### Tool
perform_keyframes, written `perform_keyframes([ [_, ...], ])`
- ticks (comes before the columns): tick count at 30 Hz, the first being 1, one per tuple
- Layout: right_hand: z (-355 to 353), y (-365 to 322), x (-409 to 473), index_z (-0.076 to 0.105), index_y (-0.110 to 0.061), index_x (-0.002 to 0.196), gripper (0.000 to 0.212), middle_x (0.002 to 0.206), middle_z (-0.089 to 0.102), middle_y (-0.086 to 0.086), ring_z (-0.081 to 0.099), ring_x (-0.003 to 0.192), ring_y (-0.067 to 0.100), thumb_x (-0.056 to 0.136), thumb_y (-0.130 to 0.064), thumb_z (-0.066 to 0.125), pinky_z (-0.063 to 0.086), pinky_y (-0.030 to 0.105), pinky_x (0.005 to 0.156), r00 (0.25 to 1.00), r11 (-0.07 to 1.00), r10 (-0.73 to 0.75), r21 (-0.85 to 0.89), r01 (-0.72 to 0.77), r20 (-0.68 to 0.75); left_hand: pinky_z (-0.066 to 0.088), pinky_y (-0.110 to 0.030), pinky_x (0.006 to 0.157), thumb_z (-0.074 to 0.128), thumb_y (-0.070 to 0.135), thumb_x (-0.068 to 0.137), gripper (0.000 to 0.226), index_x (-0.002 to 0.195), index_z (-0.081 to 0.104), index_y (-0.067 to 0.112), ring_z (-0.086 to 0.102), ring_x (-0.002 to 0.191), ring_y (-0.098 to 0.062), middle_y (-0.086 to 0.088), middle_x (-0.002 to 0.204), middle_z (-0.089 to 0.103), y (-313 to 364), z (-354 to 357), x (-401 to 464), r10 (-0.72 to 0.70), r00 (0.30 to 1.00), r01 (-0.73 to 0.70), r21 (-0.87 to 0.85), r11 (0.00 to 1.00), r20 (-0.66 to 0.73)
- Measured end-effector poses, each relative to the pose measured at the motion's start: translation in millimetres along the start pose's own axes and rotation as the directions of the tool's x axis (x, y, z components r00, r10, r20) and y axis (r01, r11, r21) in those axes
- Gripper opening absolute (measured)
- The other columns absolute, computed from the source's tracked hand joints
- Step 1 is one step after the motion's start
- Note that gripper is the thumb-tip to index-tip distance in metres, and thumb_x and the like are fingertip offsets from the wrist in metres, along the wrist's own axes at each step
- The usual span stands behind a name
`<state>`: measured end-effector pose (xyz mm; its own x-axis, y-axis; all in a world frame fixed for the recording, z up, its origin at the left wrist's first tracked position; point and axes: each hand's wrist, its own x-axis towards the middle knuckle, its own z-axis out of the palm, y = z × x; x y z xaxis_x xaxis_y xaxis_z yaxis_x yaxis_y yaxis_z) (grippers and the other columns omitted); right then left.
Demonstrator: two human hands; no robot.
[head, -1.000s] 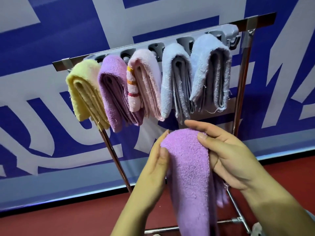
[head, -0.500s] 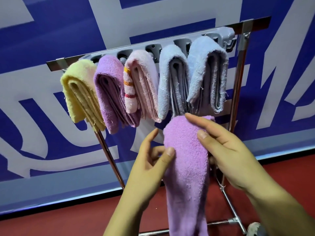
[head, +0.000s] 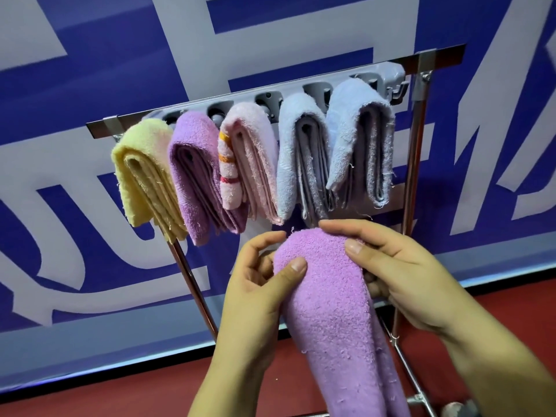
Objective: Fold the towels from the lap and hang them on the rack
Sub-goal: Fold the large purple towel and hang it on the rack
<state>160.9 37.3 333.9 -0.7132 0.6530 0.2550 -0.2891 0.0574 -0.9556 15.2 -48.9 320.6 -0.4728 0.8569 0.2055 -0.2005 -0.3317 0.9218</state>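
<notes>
A folded purple towel hangs doubled over between my hands, its rounded fold just below the hung towels. My left hand grips its left side with the thumb on the front. My right hand holds its right side, fingers laid over the top of the fold. The metal rack carries several folded towels side by side: a yellow towel, a purple one, a pink striped towel, and two light blue towels.
A blue and white banner covers the wall behind the rack. The rack's slanted legs run down to a red floor. A grey hook strip runs along the top bar, with a bare stretch at its right end.
The purple towel has been lifted from lower down toward the rack. My left thumb has shifted onto the towel's front. The view has drifted slightly.
</notes>
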Motion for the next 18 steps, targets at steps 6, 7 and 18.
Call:
perform_keyframes([
  [6, 6, 3, 3, 0.073, -0.023, 0.096, 0.027, 0.092, 0.07, 0.005, 0.061, 0.074, 0.015, 0.076, -0.02, 0.054, 0.052, 0.023, 0.059, 0.999, 0.958, 0.009, 0.288, 0.006, -0.051, 0.049, -0.032, 0.084, 0.076, 0.04, 0.069, 0.042, 0.108, 0.061, 0.039, 0.065, 0.092, -0.008, 0.012, 0.097, 0.071, -2, 3, -8, 0.076, 0.995, -0.087, 0.174, 0.981, 0.065],
  [7, 5, 2, 5, 0.073, -0.02, 0.095, 0.027, 0.091, 0.071, 0.005, 0.062, 0.071, 0.014, 0.077, -0.016, 0.053, 0.053, 0.022, 0.059, 0.998, 0.933, 0.023, 0.361, 0.002, -0.065, 0.049, -0.029, 0.087, 0.078, 0.047, 0.065, 0.057, 0.117, 0.056, 0.044, 0.064, 0.102, -0.006, 0.018, 0.109, 0.069, -2, 3, -9, 0.055, 0.99, -0.074, 0.149, 0.986, 0.127],
  [18, -10, 5, 3, 0.059, -0.018, 0.123, 0.066, 0.077, 0.069, 0.011, 0.064, 0.054, 0.014, 0.063, -0.04, 0.077, 0.052, 0.025, 0.052, 0.963, 0.83, 0.268, 0.503, -0.239, 0.016, 0.055, -0.024, 0.076, 0.067, -0.003, 0.071, 0.074, 0.128, 0.052, 0.041, 0.068, 0.101, -0.012, 0.013, 0.118, 0.068, 13, 0, -9, 0.08, 0.987, -0.086, 0.031, 0.996, 0.142],
])
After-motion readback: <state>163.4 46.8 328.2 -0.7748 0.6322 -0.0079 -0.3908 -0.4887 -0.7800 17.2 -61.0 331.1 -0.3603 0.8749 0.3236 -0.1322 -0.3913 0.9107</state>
